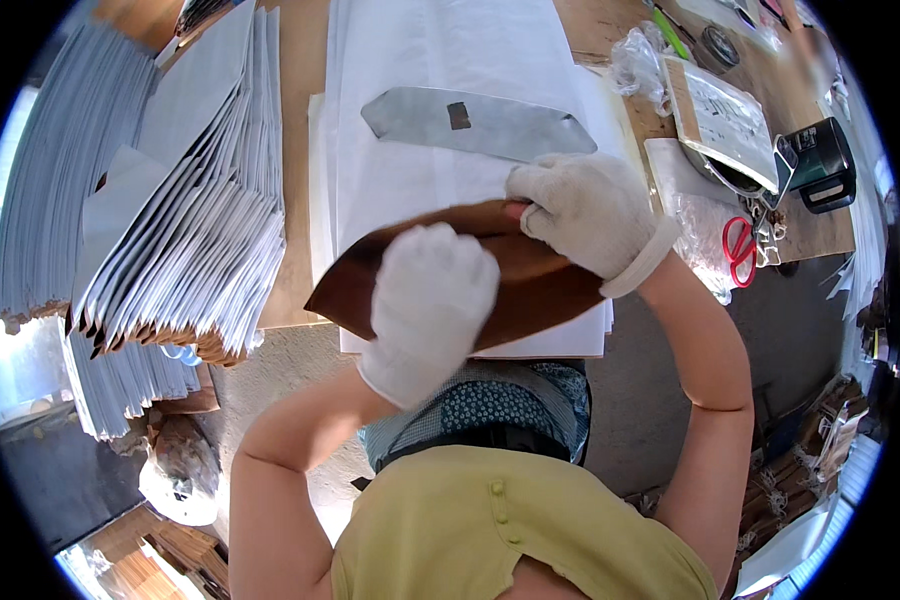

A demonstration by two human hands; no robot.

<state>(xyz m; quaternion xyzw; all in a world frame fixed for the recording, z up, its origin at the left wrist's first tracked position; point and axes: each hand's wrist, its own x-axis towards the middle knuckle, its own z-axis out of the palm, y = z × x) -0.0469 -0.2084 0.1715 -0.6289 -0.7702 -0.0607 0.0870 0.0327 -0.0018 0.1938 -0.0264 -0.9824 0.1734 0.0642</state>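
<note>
A large white paper sack [450, 40] with a brown inside lies lengthwise on the table before me. Its near end gapes as a brown, pointed-oval opening [545, 285]. My right hand [595, 215], in an off-white knit glove, is closed around the far rim of that opening, a fingertip showing at the edge. My left hand [430, 300], in a white glove, is curled like a fist over the brown paper at the opening's left part. It is slightly blurred, and whatever its fingers grip is hidden. Beyond the hands lies a grey, long six-sided paper piece [510, 125] with a small dark patch.
Stacks of folded white sacks [185, 250] with brown edges fill the left side. At right on the table are red-handled scissors [739, 250], a dark mug [820, 165], a white-wrapped board [720, 120] and crumpled clear plastic [638, 65]. A plastic bag [180, 470] sits at lower left.
</note>
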